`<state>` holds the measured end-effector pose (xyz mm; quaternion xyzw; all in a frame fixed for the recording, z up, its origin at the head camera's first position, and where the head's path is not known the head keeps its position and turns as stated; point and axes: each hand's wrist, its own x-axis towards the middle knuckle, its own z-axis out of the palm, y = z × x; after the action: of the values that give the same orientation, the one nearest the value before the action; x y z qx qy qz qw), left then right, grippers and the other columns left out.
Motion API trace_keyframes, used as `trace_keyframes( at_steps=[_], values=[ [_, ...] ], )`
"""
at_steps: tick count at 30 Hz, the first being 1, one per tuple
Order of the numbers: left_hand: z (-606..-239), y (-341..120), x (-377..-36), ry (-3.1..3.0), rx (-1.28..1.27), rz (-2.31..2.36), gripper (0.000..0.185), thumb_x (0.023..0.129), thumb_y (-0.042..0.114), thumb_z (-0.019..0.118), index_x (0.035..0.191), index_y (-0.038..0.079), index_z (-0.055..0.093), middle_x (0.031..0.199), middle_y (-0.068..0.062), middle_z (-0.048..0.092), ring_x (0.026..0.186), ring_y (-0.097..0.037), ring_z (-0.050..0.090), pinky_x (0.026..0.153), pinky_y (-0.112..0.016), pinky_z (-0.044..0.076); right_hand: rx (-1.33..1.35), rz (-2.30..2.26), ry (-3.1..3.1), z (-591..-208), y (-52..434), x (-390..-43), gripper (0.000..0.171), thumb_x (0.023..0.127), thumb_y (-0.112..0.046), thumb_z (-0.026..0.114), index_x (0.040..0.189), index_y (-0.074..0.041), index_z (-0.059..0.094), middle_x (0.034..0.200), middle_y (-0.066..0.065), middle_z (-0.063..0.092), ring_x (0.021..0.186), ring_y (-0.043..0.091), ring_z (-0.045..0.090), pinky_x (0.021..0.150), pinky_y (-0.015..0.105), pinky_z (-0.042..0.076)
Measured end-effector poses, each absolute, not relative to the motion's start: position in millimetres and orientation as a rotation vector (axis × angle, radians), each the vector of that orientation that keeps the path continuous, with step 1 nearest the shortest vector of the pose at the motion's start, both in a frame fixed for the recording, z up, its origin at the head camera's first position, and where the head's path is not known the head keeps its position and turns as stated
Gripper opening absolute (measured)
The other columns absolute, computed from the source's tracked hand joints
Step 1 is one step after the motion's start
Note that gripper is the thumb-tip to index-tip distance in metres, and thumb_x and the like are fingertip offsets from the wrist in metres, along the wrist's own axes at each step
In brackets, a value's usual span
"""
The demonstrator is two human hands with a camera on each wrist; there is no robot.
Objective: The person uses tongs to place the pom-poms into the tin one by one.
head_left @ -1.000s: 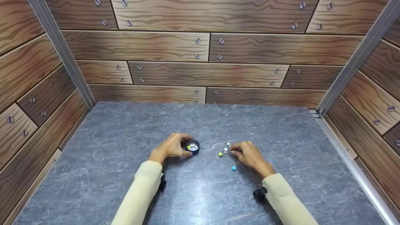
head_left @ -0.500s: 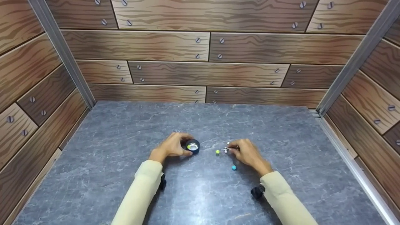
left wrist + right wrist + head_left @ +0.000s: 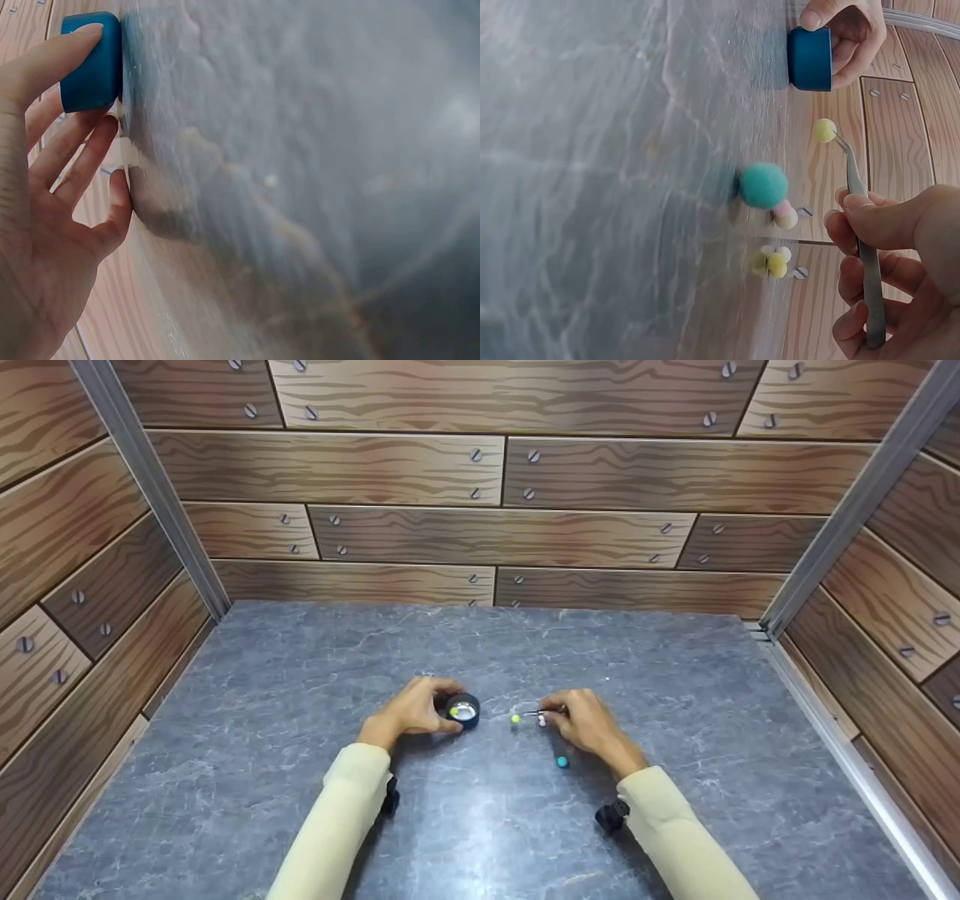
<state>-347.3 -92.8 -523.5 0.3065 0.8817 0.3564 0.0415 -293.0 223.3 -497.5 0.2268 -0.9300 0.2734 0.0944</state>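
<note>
My left hand (image 3: pixel 416 707) grips a small dark blue cup (image 3: pixel 94 64) standing on the table, thumb on one side and fingers on the other. A yellow-green ball (image 3: pixel 454 711) shows inside it in the head view. To the right, my right hand (image 3: pixel 589 724) holds bent-tip metal tweezers (image 3: pixel 866 255) between thumb and fingers. Their tips pinch a fuzzy yellow pom-pom (image 3: pixel 824 130), raised off the tabletop. Below the tweezers lie a teal pom-pom (image 3: pixel 763 185), a pink one (image 3: pixel 782 208), white ones (image 3: pixel 787 219) and another yellow one (image 3: pixel 777 265).
The grey marbled tabletop (image 3: pixel 480 652) extends around both hands. Wood-patterned walls (image 3: pixel 480 536) enclose it at the back and sides, with metal posts (image 3: pixel 161 502) at the corners. A metal rail (image 3: pixel 847 757) runs along the right edge.
My right hand has moved slightly left and away from me, lifting the yellow pom-pom in the tweezers off the table toward the cup. The left hand and cup have stayed put.
</note>
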Motion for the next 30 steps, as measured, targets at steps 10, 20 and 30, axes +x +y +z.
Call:
trace_keyframes(
  at_steps=[10, 20, 30],
  values=[
    [-523.0, -92.5, -347.4, 2.683, 0.924, 1.104, 0.06, 0.072, 0.019, 0.09, 0.127, 0.003, 0.07, 0.121, -0.011, 0.076, 0.115, -0.026, 0.071, 0.106, -0.044, 0.054, 0.631, 0.84, -2.794, -498.5, 213.7, -291.8, 0.014, 0.091, -0.005, 0.073, 0.103, -0.006, 0.081, 0.104, 0.013, 0.08, 0.091, 0.027, 0.075, 0.082, 0.048, 0.061],
    [-523.4, -93.4, -347.5, 2.686, 0.935, 1.098, 0.061, 0.072, 0.018, 0.089, 0.127, 0.003, 0.069, 0.12, -0.011, 0.076, 0.114, -0.026, 0.07, 0.106, -0.044, 0.054, 0.698, 0.836, -2.72, -501.2, 206.4, -294.6, 0.012, 0.091, -0.005, 0.073, 0.101, -0.005, 0.081, 0.096, 0.01, 0.081, 0.08, 0.019, 0.071, 0.073, 0.041, 0.06],
    [-522.8, -92.6, -347.1, 2.683, 0.931, 1.097, 0.061, 0.072, 0.018, 0.089, 0.128, 0.004, 0.069, 0.122, -0.012, 0.076, 0.116, -0.026, 0.07, 0.108, -0.045, 0.053, 0.695, 0.851, -2.722, -500.8, 197.9, -295.6, 0.012, 0.091, -0.007, 0.074, 0.1, -0.007, 0.082, 0.096, 0.009, 0.081, 0.082, 0.021, 0.073, 0.073, 0.041, 0.06]
  ],
)
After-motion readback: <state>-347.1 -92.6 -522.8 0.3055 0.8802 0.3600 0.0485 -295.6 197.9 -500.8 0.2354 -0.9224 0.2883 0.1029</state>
